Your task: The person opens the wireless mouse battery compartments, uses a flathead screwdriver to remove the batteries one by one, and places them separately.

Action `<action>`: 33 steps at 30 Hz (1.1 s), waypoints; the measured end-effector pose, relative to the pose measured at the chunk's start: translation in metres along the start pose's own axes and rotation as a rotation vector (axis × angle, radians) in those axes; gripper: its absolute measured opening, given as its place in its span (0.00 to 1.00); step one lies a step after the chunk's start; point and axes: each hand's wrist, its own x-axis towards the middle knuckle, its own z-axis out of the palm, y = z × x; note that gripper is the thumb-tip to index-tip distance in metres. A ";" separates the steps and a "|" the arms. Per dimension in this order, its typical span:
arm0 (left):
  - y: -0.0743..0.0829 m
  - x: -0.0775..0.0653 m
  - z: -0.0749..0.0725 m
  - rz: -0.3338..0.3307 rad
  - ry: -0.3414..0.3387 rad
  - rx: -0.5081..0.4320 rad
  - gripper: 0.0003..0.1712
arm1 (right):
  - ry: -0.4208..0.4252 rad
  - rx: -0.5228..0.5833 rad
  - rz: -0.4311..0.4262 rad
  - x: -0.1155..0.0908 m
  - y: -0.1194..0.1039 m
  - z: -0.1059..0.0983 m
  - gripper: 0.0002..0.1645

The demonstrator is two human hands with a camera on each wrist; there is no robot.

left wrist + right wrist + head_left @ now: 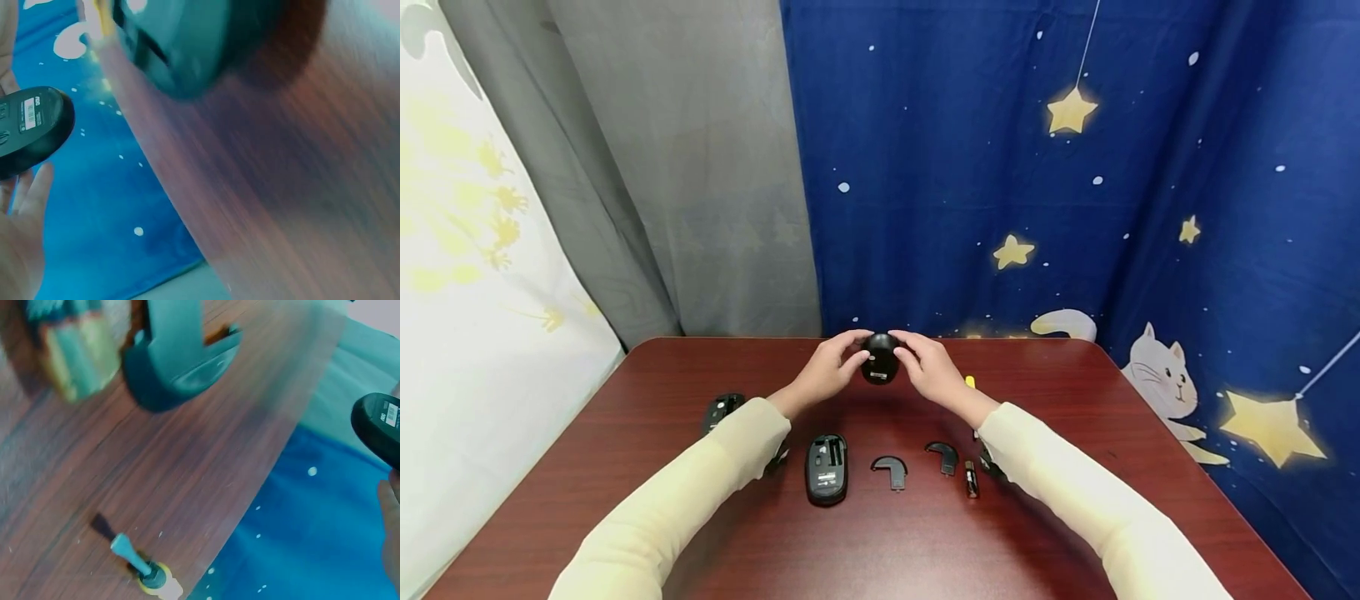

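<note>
Out over the table's far edge, my left hand (829,367) and right hand (934,371) hold a black computer mouse (880,360) between them, one at each side. Thumbs and fingertips pinch its rim. Its underside, with a white label, faces me. The left wrist view shows that mouse (39,125) with my left hand (22,250) below it. Only part of the mouse (380,425) and of my right hand (390,534) enters the right wrist view.
Nearer me lie an upturned mouse (827,487), two black hooked covers (891,468) (945,458) and a battery (972,481). Another mouse (721,412) is partly behind the left sleeve. A yellow-ended tool (153,575) lies near the right wrist. Curtains (955,167) hang behind.
</note>
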 end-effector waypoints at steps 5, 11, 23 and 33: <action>0.016 -0.008 0.000 -0.113 0.030 -0.170 0.18 | 0.021 0.135 0.094 -0.005 -0.011 -0.003 0.19; 0.030 -0.018 0.003 -0.234 0.029 -0.410 0.18 | 0.016 0.293 0.249 -0.016 -0.025 -0.007 0.19; 0.058 -0.040 0.008 -0.478 0.002 -0.656 0.20 | -0.070 0.445 0.427 -0.032 -0.080 -0.030 0.20; 0.076 -0.057 0.013 -0.648 -0.020 -0.743 0.23 | -0.124 0.555 0.513 -0.052 -0.072 -0.022 0.22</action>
